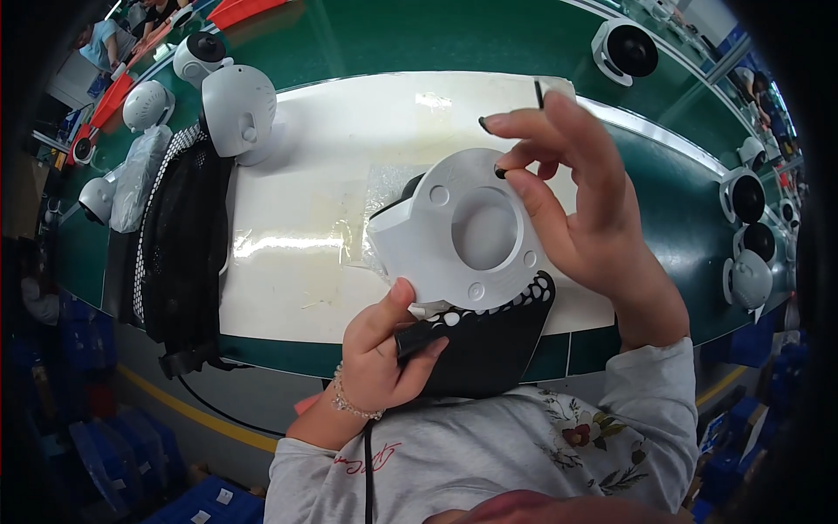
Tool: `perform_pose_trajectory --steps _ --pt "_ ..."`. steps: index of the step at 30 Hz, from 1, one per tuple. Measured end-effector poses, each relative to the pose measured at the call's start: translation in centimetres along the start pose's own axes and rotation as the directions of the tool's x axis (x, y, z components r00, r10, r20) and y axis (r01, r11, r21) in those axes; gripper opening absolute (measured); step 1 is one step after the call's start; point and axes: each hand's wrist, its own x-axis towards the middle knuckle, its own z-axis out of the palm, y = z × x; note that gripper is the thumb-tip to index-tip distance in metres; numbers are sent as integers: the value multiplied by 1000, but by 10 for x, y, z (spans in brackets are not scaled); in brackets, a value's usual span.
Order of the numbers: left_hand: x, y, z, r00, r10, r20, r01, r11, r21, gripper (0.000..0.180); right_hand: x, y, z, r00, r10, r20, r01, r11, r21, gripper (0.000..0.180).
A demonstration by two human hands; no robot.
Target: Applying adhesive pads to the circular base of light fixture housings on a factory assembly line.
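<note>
In front of me a white camera [428, 244] is turned with its round base facing up, showing a wide hollow and several small round recesses. My left hand [380, 349] is closed on its lower left side. The same hand grips a black sheet [489, 349] with white round spots along its upper edge, hanging below the camera. My right hand [580, 188] is over the base's right rim, thumb and a finger pinching a small black pad [500, 173]. Other small black pieces [484, 125] sit on its raised fingertips.
White cameras [240, 113] stand at the left beside a black mesh-edged bag [183, 253]. Another camera [624, 52] is at the far right, with more [746, 275] along the right edge. A white mat [297, 201] covers the green table. People work in the background.
</note>
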Motion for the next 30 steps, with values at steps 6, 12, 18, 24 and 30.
perform_pose_trajectory --steps 6,12,18,24,30 --pt "-2 2 -1 1000 23 -18 -23 999 49 32 -2 -5 2 980 -197 15 198 974 -110 72" --pt "-7 7 -5 993 -103 60 96 990 107 33 -7 -43 -10 964 -48 262 121 955 -272 61" --pt "-13 1 -4 998 -41 56 36 995 89 21 -9 -24 -6 997 -27 66 34 993 -117 60" --pt "-10 -2 -4 998 19 52 -22 998 64 21 -2 -16 11 999 50 -18 -46 986 163 48" --pt "-9 4 -3 999 -46 8 45 998 52 20 5 -27 12 935 276 225 -335 895 294 37"
